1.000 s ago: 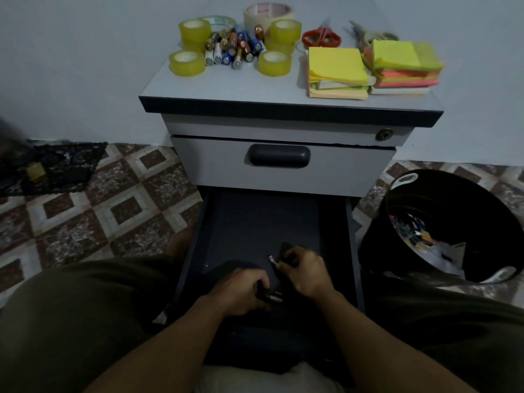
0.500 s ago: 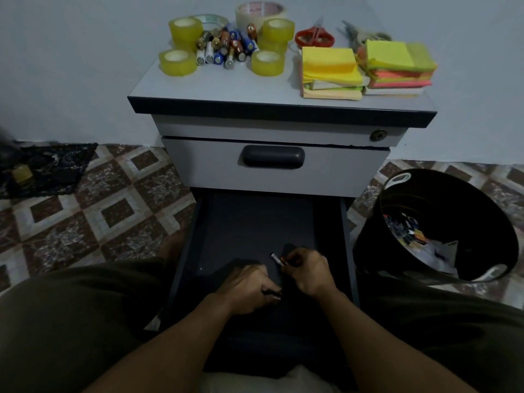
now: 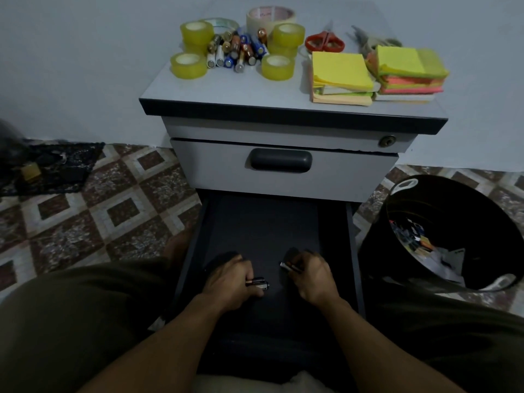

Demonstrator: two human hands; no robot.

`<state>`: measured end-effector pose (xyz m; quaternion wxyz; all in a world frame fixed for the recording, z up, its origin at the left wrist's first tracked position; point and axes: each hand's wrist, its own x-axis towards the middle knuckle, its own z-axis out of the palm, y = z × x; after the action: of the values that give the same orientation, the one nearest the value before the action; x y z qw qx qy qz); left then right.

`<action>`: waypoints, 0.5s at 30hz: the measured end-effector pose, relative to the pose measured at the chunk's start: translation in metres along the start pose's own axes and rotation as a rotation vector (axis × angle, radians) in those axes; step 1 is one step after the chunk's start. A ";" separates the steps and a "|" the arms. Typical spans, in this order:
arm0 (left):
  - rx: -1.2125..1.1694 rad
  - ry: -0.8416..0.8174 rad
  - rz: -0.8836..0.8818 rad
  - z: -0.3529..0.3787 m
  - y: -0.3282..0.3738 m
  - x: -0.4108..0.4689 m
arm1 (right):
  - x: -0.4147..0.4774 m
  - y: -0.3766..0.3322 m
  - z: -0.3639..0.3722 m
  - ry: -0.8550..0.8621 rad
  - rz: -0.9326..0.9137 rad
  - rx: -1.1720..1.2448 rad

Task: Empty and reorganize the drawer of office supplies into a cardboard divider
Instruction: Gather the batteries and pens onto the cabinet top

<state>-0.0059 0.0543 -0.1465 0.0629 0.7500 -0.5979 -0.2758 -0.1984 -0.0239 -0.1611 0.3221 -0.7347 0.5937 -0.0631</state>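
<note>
Dark metal drawer [image 3: 263, 222] at lower centre: gripping small dark cylindrical batteries [image 3: 258, 283] in left hand [image 3: 231, 279], pinching silver-tipped battery [image 3: 289, 267] in right hand [image 3: 312, 275].

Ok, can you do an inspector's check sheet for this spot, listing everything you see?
Surface: grey cabinet top, crowded; open drawer below it, its floor mostly bare.
Job's things: tape rolls, loose batteries, red scissors and sticky notes, all on the top; cardboard divider not seen.
Clutter: black bin at right holding paper scraps; dark cloth on the floor at left.
Grips: left hand grips what look like two dark batteries; right hand pinches a single battery; both hands low in the drawer.
Cables: nothing seen.
Surroundings: patterned floor tiles, plain wall, closed upper drawer.
</note>
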 end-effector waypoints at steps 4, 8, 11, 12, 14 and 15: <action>-0.065 -0.025 -0.046 0.001 -0.001 0.000 | -0.001 0.001 0.000 -0.013 -0.026 0.025; -0.094 -0.025 -0.026 0.000 -0.002 -0.001 | -0.006 0.003 0.002 -0.013 0.005 0.084; -0.128 -0.016 -0.015 0.000 -0.003 -0.001 | -0.009 0.001 0.002 -0.012 0.032 0.170; -0.149 -0.016 -0.021 0.000 -0.004 -0.001 | -0.009 0.000 0.001 -0.017 0.033 0.205; -0.220 -0.017 -0.053 -0.001 -0.004 -0.001 | -0.012 -0.002 -0.001 -0.018 0.033 0.269; -0.272 -0.015 -0.073 -0.002 -0.004 -0.001 | -0.013 -0.004 -0.003 -0.014 0.033 0.300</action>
<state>-0.0015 0.0563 -0.1465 0.1494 0.7538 -0.5278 -0.3618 -0.2004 -0.0127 -0.1530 0.4332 -0.6689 0.5875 -0.1406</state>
